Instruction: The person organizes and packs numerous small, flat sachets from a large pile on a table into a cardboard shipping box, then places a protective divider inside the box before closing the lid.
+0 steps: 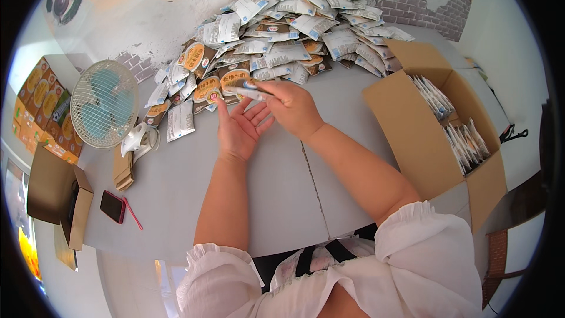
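My right hand [295, 107] grips a few flat sachets [248, 90] by one end, their brown and white edges turned toward me. Just below them my left hand [242, 131] is palm up with its fingers spread, and nothing rests in it. Beyond both hands a large heap of sachets [282, 53] leans up against the wall, most showing white printed backs and some showing brown and orange fronts. To the right stands an open cardboard box [393, 128] with two rows of upright sachets [465, 143] inside.
At the left a small white fan [104, 104] stands beside folded brown cardboard [123, 168]. Nearer me lie a phone [112, 206] and a red pen-like stick [133, 213]. Stacked printed cartons [44, 110] and an open cardboard box [81, 212] line the left side of the grey table [282, 194].
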The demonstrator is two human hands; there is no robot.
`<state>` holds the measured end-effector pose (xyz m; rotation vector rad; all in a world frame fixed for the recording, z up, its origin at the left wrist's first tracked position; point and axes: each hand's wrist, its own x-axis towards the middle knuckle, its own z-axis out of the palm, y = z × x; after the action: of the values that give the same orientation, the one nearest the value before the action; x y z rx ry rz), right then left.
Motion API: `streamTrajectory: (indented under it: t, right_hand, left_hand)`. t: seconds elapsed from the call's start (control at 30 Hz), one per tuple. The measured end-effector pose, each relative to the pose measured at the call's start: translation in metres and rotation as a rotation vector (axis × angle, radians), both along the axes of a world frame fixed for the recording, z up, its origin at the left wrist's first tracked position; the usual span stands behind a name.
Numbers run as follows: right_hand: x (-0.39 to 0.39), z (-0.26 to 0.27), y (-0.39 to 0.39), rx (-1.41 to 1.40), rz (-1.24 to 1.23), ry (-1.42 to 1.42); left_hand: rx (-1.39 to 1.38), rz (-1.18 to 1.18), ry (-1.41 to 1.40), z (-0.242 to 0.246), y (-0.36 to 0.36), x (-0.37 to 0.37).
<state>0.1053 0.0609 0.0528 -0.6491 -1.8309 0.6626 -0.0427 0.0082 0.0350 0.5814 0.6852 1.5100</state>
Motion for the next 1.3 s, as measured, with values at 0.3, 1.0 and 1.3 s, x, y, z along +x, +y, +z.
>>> streamTrajectory:
  t: [0.3,1.0,1.3]
  right_hand:
    - [0.022,-0.025,-0.003,-0.205,0.264,0.169]
    - [0.004,-0.036,0.005,-0.495,0.094,0.041]
    - [-0.002,-0.041,0.005,-0.496,0.252,0.187]
  left_hand:
    - [0.089,0.147,0.016,-0.012,0.004,-0.016]
    - [0.033,0.485,0.796,-0.017,0.001,0.031]
    - [0.048,0.460,0.720,-0.013,0.002,0.027]
